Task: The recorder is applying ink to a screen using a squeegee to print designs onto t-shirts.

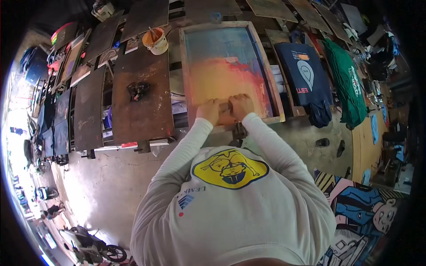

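In front of me lies a wooden-framed printing screen (262, 53), its mesh blue-grey at the far end and smeared with yellow, orange and red ink nearer to me. My left hand (207, 111) and my right hand (242, 105) are side by side at the near end of the mesh, fingers curled over a squeegee (225, 107). Only a short brownish part of it shows between the hands; they hide the rest. Where its blade meets the mesh cannot be seen.
Left of the screen, an ink-stained bucket (155, 41) with a stick in it and a dark crumpled lump (138, 91) sit on brown boards (144, 117). A navy tote bag (306, 73) and a green bag (346, 82) lie to the right. Dark shoes (323, 142) rest on the floor.
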Demonstrator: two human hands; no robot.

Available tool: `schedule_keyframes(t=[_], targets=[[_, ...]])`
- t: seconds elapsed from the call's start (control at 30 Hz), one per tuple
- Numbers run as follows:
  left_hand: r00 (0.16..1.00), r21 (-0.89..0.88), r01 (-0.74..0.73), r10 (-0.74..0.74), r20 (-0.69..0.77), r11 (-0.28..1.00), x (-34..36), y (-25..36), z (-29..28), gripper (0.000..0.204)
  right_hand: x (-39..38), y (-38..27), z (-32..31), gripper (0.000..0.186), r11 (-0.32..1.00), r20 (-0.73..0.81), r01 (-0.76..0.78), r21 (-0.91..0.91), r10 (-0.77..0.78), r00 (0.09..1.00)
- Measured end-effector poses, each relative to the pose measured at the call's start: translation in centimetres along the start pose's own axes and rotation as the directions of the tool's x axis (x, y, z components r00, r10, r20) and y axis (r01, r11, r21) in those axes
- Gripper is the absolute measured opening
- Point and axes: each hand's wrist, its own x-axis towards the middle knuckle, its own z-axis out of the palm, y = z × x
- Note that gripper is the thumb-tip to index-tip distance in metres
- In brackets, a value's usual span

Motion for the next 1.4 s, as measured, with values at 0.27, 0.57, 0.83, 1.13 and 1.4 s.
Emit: schedule_keyframes(t=[0.27, 0.57, 0.83, 1.13, 1.4], targets=[[0.985, -0.12, -0.158, 0.148, -0.088, 0.98, 1.3, -2.6, -3.1, 0.028, 5.4, -1.7, -1.7, 0.012, 0.995, 0.277, -0.091, -0.045, 0.1, 0.956], [0.907, -0.035, -0.386, 0.372, -0.198, 0.922, 13.5, -6.2, -2.1, 0.019, 8.6, 1.8, 0.3, 0.014, 0.949, 0.034, -0.302, -0.09, 0.306, 0.951], [0.743, -0.071, -0.658, 0.662, 0.104, 0.75, 11.7, -5.5, -5.0, 0.026, 2.8, -5.9, 0.7, 0.014, 0.771, 0.1, -0.622, -0.138, 0.636, 0.766], [0.6, 0.012, -0.794, 0.779, 0.184, 0.608, 14.5, -6.9, -6.1, 0.022, 2.6, -8.0, 1.9, 0.02, 0.757, 0.135, -0.649, 0.074, 0.637, 0.759], [0.673, 0.102, -0.738, 0.717, 0.18, 0.667, 19.4, 0.0, 0.8, 0.017, 1.8, -5.1, 1.1, 0.018, 0.729, -0.126, -0.675, 0.115, 0.685, 0.718]])
